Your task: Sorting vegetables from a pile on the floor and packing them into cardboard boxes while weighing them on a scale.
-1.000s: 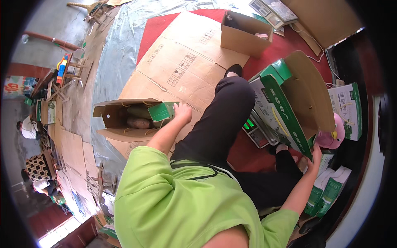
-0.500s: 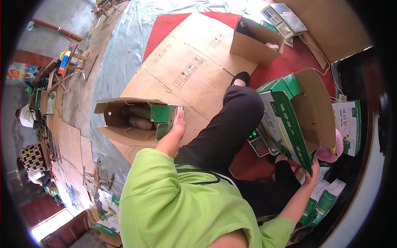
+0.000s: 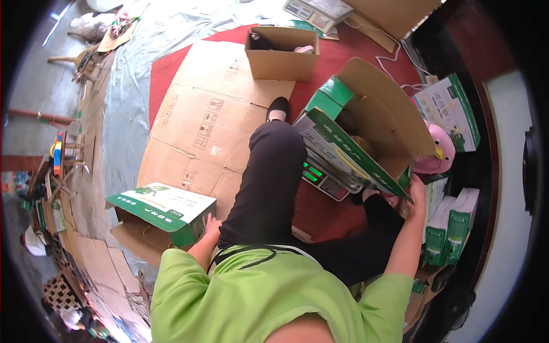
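Note:
My left hand [image 3: 211,226] lies against the green end of a white-and-green carton [image 3: 186,207] on my left. The hand's fingers look stretched out, though the carton partly hides them. A printed side of that carton faces up, and its opening points toward the lower left; the inside is dark. My right hand [image 3: 417,197] has its fingers closed on the near corner of a second carton [image 3: 346,150], whose tall brown flap [image 3: 394,108] stands up. Brownish things sit in its shadowed inside. This carton rests tilted over a digital scale [image 3: 327,180] with lit green digits.
Ahead lie a flattened cardboard sheet [image 3: 211,97] and a red mat [image 3: 343,74]. An open brown box [image 3: 281,64] stands beyond my foot, with another scale [image 3: 317,12] behind. A pink plush toy [image 3: 437,154] and several folded cartons [image 3: 452,220] are at right.
My view has turned. The left carton has come nearer my side and tipped, so the long tubers seen inside it are now hidden. My right hand still holds the other carton.

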Demonstrator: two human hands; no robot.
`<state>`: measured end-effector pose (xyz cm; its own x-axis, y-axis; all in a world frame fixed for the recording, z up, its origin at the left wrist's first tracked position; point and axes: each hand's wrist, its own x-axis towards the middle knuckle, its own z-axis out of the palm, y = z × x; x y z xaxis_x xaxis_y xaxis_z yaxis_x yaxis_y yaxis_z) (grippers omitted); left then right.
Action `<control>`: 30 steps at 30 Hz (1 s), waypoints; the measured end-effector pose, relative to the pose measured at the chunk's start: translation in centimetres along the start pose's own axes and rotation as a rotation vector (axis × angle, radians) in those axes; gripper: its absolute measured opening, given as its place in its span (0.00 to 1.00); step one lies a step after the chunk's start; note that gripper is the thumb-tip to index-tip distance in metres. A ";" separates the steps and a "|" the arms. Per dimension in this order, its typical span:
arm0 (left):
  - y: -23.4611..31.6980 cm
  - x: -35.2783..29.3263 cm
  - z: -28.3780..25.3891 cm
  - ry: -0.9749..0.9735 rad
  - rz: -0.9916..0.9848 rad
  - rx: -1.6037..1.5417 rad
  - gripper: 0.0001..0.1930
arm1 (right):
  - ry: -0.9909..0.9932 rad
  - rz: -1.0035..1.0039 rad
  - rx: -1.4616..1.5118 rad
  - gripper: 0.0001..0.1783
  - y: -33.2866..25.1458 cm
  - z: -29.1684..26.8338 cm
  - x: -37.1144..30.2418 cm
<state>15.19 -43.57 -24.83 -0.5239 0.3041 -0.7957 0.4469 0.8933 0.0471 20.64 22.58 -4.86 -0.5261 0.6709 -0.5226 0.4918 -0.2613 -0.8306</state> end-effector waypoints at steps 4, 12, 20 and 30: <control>0.1 5.4 -6.9 0.128 0.013 -1.223 0.14 | -0.022 0.003 -0.010 0.17 -0.8 1.6 0.2; 7.2 6.6 -34.7 0.528 0.237 -1.407 0.20 | -0.010 0.034 0.092 0.15 0.5 -0.1 1.0; 18.6 8.5 -44.7 0.266 0.584 -1.138 0.27 | 0.047 0.023 0.042 0.14 1.9 0.0 2.4; 19.6 9.9 -44.5 0.463 0.590 -1.084 0.25 | 0.066 0.053 0.028 0.16 0.8 0.7 1.6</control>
<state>-13.49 -8.35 -4.92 -0.7469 0.6275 -0.2201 0.0019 0.3329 0.9429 19.71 23.01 -6.52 -0.4528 0.6993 -0.5531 0.4975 -0.3166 -0.8076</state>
